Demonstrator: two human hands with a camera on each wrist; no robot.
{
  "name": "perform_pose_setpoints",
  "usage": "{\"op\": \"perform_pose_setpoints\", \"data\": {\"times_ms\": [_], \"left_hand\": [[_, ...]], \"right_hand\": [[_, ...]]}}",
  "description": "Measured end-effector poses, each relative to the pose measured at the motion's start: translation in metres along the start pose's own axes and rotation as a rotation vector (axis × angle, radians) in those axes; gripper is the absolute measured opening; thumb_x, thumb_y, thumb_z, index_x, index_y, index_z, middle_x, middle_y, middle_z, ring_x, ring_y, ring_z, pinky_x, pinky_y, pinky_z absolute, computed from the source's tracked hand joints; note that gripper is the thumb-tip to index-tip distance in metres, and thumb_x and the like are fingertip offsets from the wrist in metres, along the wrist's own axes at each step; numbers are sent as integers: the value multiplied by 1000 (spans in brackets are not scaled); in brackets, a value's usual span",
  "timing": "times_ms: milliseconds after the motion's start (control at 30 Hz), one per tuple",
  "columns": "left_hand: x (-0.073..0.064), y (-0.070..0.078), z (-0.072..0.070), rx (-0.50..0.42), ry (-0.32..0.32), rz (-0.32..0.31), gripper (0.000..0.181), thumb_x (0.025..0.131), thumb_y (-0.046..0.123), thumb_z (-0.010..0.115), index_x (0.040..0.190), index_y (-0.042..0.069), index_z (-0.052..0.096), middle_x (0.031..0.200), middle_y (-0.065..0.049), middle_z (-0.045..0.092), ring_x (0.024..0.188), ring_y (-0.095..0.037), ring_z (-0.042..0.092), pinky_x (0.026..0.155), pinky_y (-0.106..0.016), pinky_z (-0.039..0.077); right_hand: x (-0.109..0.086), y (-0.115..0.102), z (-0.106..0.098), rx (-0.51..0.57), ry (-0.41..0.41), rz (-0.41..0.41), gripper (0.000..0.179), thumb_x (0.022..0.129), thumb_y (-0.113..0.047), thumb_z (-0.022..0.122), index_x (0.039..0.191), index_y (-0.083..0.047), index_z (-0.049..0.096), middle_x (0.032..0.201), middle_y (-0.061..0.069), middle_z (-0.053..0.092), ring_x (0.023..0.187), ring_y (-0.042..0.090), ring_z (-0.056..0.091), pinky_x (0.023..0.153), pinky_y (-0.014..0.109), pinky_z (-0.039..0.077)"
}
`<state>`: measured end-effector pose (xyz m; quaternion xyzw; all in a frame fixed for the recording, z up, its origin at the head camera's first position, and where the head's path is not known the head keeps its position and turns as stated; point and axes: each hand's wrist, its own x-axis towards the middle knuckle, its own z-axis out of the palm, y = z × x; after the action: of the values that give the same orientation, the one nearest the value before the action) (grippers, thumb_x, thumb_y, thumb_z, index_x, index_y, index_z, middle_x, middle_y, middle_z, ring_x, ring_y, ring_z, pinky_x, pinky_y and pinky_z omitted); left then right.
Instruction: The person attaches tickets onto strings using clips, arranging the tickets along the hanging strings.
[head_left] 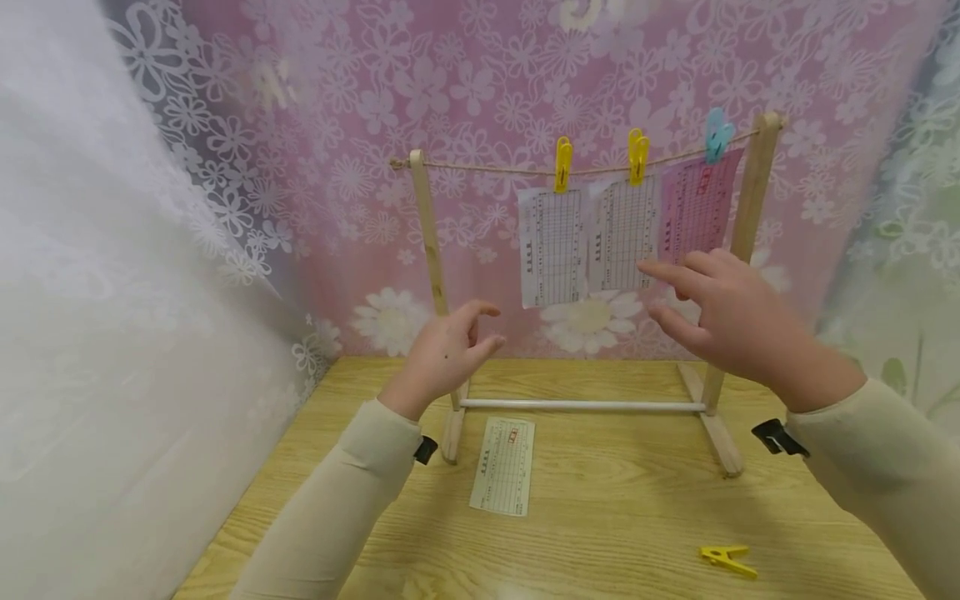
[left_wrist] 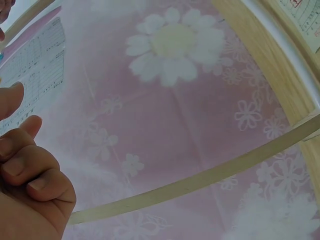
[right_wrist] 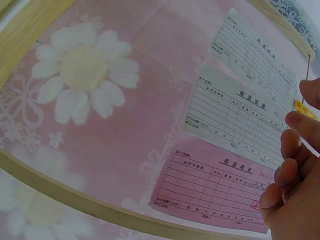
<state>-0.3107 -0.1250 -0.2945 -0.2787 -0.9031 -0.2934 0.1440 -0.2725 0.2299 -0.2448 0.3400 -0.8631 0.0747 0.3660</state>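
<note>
Three printed receipt slips hang from a string on a wooden rack: a left white slip (head_left: 551,250), a middle white slip (head_left: 622,237) and a pink slip (right_wrist: 215,185) at the right. Yellow clothespins (head_left: 562,165) clip the white slips, and a light blue clothespin (head_left: 717,135) the pink one. My right hand (head_left: 738,321), index finger extended, is in front of the middle and pink slips and holds nothing; whether it touches paper I cannot tell. Near the rack's left post, my left hand (head_left: 446,350) has loosely bent fingers (left_wrist: 30,160) with nothing between them.
A pale yellowish slip (head_left: 504,467) lies on the wooden table (head_left: 615,500) by the rack's left foot. Towards the front right lies a yellow clothespin (head_left: 727,560). The rack (head_left: 753,192) has a white crossbar (head_left: 585,406) low down. Behind hangs a pink flowered curtain (head_left: 450,92).
</note>
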Motion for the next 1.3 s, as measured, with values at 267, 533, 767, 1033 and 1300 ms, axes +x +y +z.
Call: {"op": "perform_pose_setpoints", "data": {"times_ms": [267,533,767,1033,1300], "left_hand": [[-15,-14,11,2,-25,-31,43,101,40,64,139,20,57,70,1,53,50,-13,39,49,-32,39],[-29,-26,27,4,-57,-94,43,101,39,64,139,19,58,68,2,53,49,-13,42,49,-32,40],[-38,-36,42,-34,-115,-149,45,101,41,64,140,21,58,68,1,54,48,-13,43,47,-31,40],[-44,-54,60,-58,-181,-209,43,100,37,66,138,20,59,69,-2,54,49,-14,40,47,-31,38],[-47,-78,77,-150,-277,-311,40,99,29,68,138,20,61,78,-5,57,53,-14,41,49,-31,39]], "right_hand": [[-22,-4,8,16,-33,25,53,85,-18,79,136,-14,66,88,-1,55,77,16,46,65,40,41],[-58,-3,22,53,-80,81,57,82,-16,82,136,-16,65,82,-9,48,71,10,40,61,36,37],[-107,-1,37,105,-113,176,51,85,-21,83,134,-18,67,83,-15,45,74,8,39,63,33,35],[-152,5,45,186,-155,253,48,87,-19,82,132,-23,67,84,-12,42,77,5,34,59,25,30],[-193,7,52,278,-273,287,44,87,-23,82,128,-30,67,82,-16,38,73,0,35,57,25,27]]}}
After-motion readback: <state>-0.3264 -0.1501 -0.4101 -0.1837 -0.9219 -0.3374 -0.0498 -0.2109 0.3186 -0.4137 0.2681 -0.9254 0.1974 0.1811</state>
